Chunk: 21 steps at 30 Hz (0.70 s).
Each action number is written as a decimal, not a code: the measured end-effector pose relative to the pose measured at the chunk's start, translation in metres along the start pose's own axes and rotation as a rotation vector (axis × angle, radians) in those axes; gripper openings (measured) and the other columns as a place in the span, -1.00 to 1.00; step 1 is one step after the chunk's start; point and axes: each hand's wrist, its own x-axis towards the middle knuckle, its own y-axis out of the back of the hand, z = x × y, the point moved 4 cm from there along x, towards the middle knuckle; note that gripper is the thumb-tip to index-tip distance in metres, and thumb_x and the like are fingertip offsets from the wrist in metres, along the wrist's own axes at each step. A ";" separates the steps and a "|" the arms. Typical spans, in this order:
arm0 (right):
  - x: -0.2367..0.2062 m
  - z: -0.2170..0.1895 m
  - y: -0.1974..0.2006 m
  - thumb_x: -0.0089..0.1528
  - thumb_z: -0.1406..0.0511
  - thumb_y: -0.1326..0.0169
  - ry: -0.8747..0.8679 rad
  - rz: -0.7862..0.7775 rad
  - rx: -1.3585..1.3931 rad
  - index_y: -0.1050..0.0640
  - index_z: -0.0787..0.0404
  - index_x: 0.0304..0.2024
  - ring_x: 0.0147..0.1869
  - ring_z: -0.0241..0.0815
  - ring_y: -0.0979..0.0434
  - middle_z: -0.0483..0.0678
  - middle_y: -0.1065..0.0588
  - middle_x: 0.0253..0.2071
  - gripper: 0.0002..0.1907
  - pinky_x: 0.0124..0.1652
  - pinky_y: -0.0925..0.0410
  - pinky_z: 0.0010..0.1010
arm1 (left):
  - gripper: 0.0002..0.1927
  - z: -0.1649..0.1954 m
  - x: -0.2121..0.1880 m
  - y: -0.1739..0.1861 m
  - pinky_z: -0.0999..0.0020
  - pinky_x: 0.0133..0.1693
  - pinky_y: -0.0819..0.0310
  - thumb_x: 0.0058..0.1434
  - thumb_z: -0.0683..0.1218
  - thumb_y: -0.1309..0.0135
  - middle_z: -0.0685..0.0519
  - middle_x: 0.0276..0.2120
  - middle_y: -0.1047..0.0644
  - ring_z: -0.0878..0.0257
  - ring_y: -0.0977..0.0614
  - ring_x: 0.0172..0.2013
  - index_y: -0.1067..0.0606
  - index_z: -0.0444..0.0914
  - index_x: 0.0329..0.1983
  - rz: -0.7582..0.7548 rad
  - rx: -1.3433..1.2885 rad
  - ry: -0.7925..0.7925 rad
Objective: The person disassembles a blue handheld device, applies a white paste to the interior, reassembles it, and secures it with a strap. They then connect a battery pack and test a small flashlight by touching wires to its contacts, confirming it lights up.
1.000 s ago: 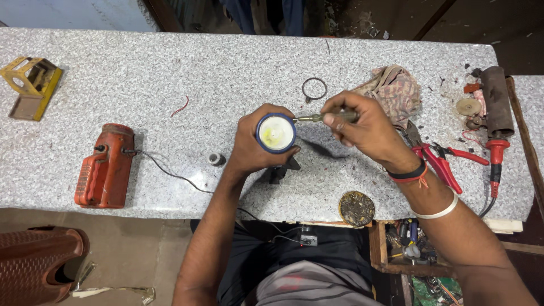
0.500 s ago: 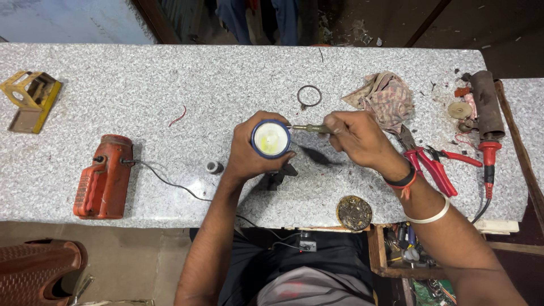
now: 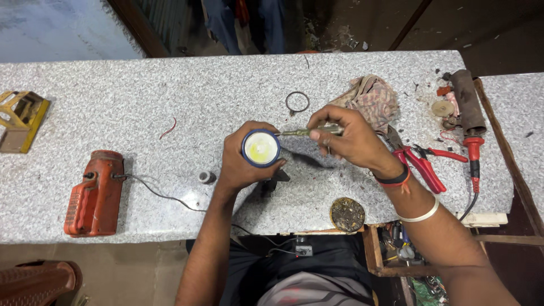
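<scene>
My left hand (image 3: 241, 158) grips a small round blue-rimmed torch head (image 3: 260, 148) whose pale yellow-white face points up at the camera. My right hand (image 3: 348, 139) holds a thin metal screwdriver-like tool (image 3: 297, 132); its tip touches the rim of the torch head on the right side. Both hands hover over the speckled grey stone bench (image 3: 170, 90), near its front edge.
An orange torch body (image 3: 93, 195) lies at the left with a wire running right. Also here are a small grey cylinder (image 3: 207, 177), a ring (image 3: 297, 102), a crumpled rag (image 3: 371, 97), red pliers (image 3: 422, 167), a red-handled tool (image 3: 471, 127), a round tin (image 3: 347, 214) and a yellow frame (image 3: 21, 120).
The camera has shifted slightly, so the bench sits lower in view. Both hands stay together on the torch head, the tool tip still at its rim.
</scene>
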 end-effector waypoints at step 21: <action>0.001 -0.003 0.002 0.44 0.14 0.13 -0.137 0.035 0.076 -0.57 0.25 -0.15 -0.68 -0.44 -0.31 -0.17 -0.44 -0.64 -0.64 -0.67 -0.22 -0.57 | -0.43 0.006 0.001 -0.002 0.41 -0.03 -0.62 -0.07 -0.11 -0.49 0.04 -0.12 -0.64 0.31 -0.70 -0.11 -0.53 -0.27 0.02 -0.017 0.078 -0.004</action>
